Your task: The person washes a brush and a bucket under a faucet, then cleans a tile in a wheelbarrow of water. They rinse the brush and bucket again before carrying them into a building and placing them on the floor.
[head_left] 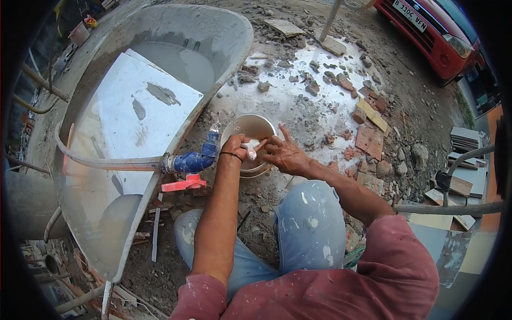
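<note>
Over the cream bucket, my left hand is closed around a small white piece, whose exact kind I cannot tell. My right hand is on the bucket's other side, its fingers spread and one of them reaching to the white piece. Brownish water shows inside the bucket below both hands. Close to my left wrist is a blue pipe fitting with a red valve handle, joined to a clear hose. Water glistens at the fitting's upper end.
A large grey trough on the left holds cloudy water and a white board. Rubble and broken bricks lie on the white-stained ground. A red car stands at upper right; stacked tiles are at right.
</note>
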Action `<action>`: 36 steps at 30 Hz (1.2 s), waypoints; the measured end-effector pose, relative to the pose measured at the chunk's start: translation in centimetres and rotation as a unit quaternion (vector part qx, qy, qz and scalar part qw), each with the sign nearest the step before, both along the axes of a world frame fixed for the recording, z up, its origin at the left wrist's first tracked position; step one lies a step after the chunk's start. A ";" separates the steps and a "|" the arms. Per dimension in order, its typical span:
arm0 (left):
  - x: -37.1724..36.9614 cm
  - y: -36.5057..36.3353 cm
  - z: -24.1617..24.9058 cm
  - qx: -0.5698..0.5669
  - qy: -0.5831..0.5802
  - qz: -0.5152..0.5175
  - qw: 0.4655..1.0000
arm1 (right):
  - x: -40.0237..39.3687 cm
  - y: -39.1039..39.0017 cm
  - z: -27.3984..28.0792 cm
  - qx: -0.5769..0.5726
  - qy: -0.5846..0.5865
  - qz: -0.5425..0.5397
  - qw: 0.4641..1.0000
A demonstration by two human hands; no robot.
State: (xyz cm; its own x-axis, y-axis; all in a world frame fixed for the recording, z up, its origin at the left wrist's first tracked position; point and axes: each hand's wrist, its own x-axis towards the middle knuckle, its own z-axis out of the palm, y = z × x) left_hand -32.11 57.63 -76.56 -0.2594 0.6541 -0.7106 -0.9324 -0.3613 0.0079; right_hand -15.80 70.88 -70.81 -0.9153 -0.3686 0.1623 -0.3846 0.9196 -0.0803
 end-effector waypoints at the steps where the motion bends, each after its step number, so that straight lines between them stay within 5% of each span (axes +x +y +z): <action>1: 0.0 0.2 -0.8 0.001 -0.001 0.002 1.000 | 0.1 0.0 -0.1 -0.023 -0.002 -0.006 1.000; 3: 0.0 0.4 -2.3 0.021 0.087 0.002 0.996 | 0.2 0.1 -0.3 -0.046 -0.008 -0.007 0.999; 5: -0.4 0.5 -1.3 0.024 0.058 0.024 0.998 | 0.2 0.1 -0.1 -0.046 -0.021 -0.042 0.998; 7: -0.7 0.0 -0.2 0.142 0.075 -0.051 0.986 | 0.0 0.1 -0.9 -0.066 -0.007 -0.054 0.996; 13: -0.6 -2.5 2.1 -0.124 0.216 0.064 0.966 | -0.6 -1.7 -3.6 -0.102 0.091 -0.080 0.987; 15: 0.8 -4.0 3.8 -0.212 0.419 0.067 0.881 | -0.4 -2.3 -4.4 -0.112 0.087 -0.089 0.986; 16: 0.1 -4.9 -0.5 -0.287 0.492 0.091 0.817 | -0.2 -2.6 -4.6 -0.124 0.103 -0.097 0.982; 18: -0.5 -6.6 -10.3 -0.398 0.446 0.131 0.790 | -0.3 -3.0 -4.8 -0.140 0.120 -0.101 0.978; 22: 5.5 -5.6 6.1 -0.417 0.280 -0.072 0.862 | -1.0 -3.4 -4.4 -0.173 0.197 -0.119 0.958; 24: 6.7 -5.1 6.2 -0.393 0.185 -0.129 0.891 | -0.7 -3.5 -4.4 -0.179 0.210 -0.121 0.954; 26: 7.0 -5.2 4.3 -0.143 0.117 -0.173 0.967 | -0.2 -3.4 -4.6 -0.185 0.181 -0.098 0.961; 36: 7.3 -3.0 4.2 -0.166 0.129 -0.188 0.959 | 0.0 -1.4 -3.8 -0.212 0.125 -0.106 0.964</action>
State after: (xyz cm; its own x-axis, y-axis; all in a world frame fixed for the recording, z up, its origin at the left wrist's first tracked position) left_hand -24.76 54.64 -72.34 -0.2448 0.4841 -0.8401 -0.9478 0.0629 0.3125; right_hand -15.83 69.49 -74.66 -0.8752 -0.0307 0.4827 -0.2486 0.8847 -0.3945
